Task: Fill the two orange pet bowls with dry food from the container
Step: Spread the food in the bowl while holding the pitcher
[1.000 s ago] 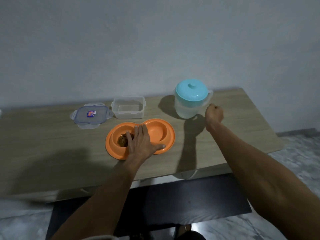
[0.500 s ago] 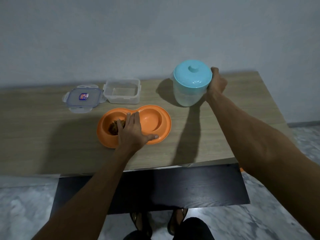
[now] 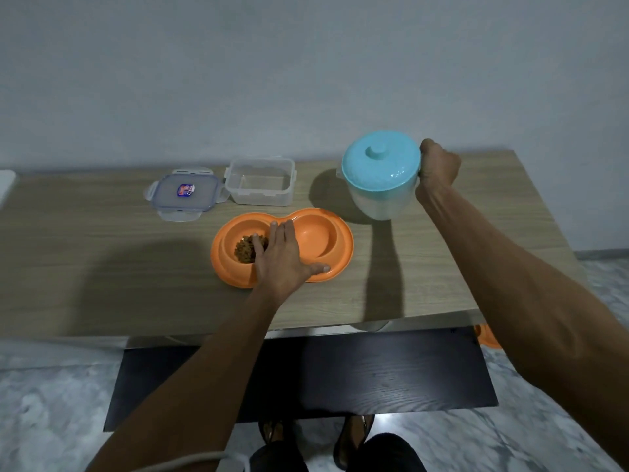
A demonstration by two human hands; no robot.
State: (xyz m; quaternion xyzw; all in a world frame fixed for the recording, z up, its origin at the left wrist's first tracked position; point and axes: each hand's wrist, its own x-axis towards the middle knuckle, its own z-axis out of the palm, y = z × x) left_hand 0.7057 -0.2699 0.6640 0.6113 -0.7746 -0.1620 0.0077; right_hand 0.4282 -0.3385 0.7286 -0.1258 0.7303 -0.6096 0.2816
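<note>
With right grip (image 3: 438, 166) curled on the jug (image 3: 380, 175), left grip (image 3: 281, 264) flat on the orange bowls (image 3: 344, 264), tip gently over the empty bowl (image 3: 317, 237).

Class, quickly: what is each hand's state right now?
Left hand: open, resting flat on the orange plastic double bowl.
Right hand: closed, holding the clear turquoise-lidded plastic jug.

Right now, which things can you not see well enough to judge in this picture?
Head view only:
- Jug contents: teal lid and cloudy wall hide them.
- Jug handle: inside the right hand grip.
- Left bowl floor: partly under the left hand; food amount uncertain.
- Label on the flat lid: too small to read.
- Orange thing below the table: cut off by the right arm.
</note>
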